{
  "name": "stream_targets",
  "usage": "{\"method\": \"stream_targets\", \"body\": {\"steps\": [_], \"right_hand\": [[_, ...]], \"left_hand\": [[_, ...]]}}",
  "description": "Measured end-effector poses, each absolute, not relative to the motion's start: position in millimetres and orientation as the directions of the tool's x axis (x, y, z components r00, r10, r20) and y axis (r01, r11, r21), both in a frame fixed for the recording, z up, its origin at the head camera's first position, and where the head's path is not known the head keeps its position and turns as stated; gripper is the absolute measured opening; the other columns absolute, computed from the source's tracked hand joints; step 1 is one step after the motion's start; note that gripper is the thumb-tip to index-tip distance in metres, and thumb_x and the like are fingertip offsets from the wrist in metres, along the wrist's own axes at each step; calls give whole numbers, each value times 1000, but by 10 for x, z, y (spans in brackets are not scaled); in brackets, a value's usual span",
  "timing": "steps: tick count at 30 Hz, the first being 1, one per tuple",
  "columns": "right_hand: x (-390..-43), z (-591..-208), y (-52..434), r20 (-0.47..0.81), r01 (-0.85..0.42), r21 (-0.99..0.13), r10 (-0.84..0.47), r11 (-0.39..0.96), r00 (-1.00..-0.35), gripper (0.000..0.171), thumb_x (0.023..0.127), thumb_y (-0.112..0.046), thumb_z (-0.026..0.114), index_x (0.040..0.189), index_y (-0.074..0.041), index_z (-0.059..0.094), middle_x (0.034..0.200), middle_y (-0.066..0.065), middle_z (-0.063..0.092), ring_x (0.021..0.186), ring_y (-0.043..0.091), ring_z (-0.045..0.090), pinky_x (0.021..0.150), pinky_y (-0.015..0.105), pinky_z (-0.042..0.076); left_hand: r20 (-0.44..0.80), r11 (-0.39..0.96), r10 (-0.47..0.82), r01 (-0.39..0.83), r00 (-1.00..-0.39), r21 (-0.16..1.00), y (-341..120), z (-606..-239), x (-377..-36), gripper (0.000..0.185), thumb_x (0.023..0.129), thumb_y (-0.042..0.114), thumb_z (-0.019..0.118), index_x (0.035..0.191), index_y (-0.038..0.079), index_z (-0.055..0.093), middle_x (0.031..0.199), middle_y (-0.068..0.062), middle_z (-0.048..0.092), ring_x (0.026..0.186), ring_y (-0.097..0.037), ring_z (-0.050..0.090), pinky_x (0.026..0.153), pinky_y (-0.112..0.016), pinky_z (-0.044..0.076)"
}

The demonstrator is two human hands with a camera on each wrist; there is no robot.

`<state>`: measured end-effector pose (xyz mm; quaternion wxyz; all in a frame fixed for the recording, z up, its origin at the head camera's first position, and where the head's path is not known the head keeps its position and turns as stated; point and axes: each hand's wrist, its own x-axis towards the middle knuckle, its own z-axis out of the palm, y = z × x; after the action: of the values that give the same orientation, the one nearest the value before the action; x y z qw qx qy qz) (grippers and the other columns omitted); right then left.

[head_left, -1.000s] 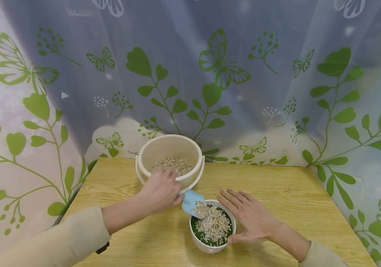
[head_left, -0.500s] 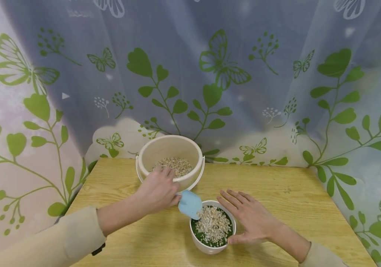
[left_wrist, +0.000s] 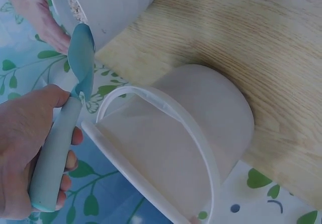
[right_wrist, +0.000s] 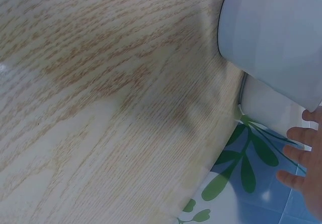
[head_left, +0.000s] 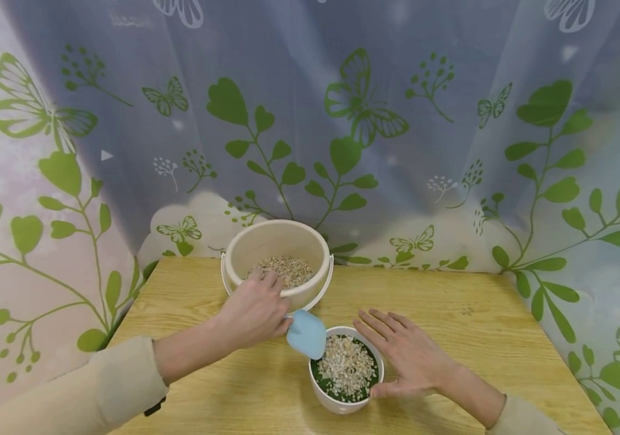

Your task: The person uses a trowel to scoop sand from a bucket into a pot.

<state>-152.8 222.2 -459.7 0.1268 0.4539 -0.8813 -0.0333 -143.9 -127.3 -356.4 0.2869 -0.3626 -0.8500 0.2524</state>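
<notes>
- Between the curled fingers (left_wrist: 60, 181) of the left hand (head_left: 252, 314) lies the handle of a pale blue scoop (head_left: 306, 333), gripped with the thumb on top; its blade points away from the knuckles.
- Just past those fingertips, the blade hangs tilted over the near-left rim of the small white pot (head_left: 345, 403) and looks emptied.
- Inside the pot, pale gravel (head_left: 345, 365) is heaped over a dark green layer, covering most of it.
- Against the pot's far side rests the right hand (head_left: 410, 356), fingers straight and lightly spread, thumb at the wall, steadying without clasping.
- Behind the left knuckles stands the cream bucket (head_left: 277, 241), gravel in its bottom, bail handle down.
- Under everything, the wooden table (head_left: 451, 314); behind it, a curtain printed with leaves and butterflies (head_left: 364, 109).
- Judged from this, a scoopful has just been tipped out; the next move would be swinging the scoop back into the bucket, dipping low to reach the shallow gravel.
</notes>
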Motion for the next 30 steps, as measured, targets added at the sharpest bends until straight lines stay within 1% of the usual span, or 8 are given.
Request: {"method": "stream_targets", "body": {"steps": [6,9,12,14,19,24,27,30], "right_hand": [[-1528,-4609,2229,199,-791,176,-808,586,-555,117,84,-96,39,167,-13,30,169,14,41,152,37,48,113,57,49],[-1523,-4602,2229,196,-790,175,-807,588,-558,117,84,-95,41,167,-13,29,169,13,40,152,37,47,114,57,49],[-1519,-4594,2226,195,-788,177,-806,589,-559,117,84,-95,41,167,-13,30,169,13,41,152,37,47,114,57,49],[-1517,-4594,2227,195,-788,180,-807,589,-558,117,84,-95,41,166,-13,31,169,14,41,152,37,47,114,57,49],[-1515,-4592,2227,195,-791,179,-809,586,-555,117,84,-95,42,166,-12,30,169,14,41,152,37,47,114,57,49],[-1526,-4606,2233,194,-791,174,-808,587,-557,117,85,-96,38,167,-13,29,169,14,40,152,38,47,114,57,49],[-1525,-4608,2228,197,-789,179,-807,587,-556,117,85,-96,38,166,-12,32,169,14,41,151,38,48,114,57,49],[-1525,-4611,2226,201,-788,185,-807,588,-555,117,84,-96,38,165,-11,35,168,14,42,150,38,49,113,57,50]], "left_hand": [[314,617,758,474,-572,-628,-1303,-3567,-1454,51,94,62,65,67,19,62,77,-1,67,78,-19,59,72,-31,52],[325,623,758,482,-565,-616,-1319,-3575,-1462,50,94,61,65,68,19,63,77,-1,66,78,-19,59,75,-33,54],[333,632,755,489,-565,-602,-1341,-3592,-1467,48,95,59,64,70,19,65,80,-2,68,82,-20,63,80,-35,57],[340,640,750,495,-567,-588,-1357,-3609,-1471,47,95,58,64,71,19,65,81,-2,69,83,-21,64,76,-34,56],[372,664,738,509,-563,-548,-1397,-3662,-1488,46,95,57,65,69,19,62,80,-2,67,80,-20,62,66,-30,47],[397,679,729,511,-558,-527,-1427,-3705,-1494,46,96,58,65,71,19,63,83,-3,68,82,-21,62,68,-31,47],[401,686,723,511,-563,-518,-1440,-3720,-1495,46,96,59,64,72,20,64,81,-1,65,79,-20,58,68,-31,46],[409,696,714,514,-568,-502,-1449,-3727,-1502,44,96,59,63,75,21,66,81,-1,66,81,-21,60,70,-32,50]]}}
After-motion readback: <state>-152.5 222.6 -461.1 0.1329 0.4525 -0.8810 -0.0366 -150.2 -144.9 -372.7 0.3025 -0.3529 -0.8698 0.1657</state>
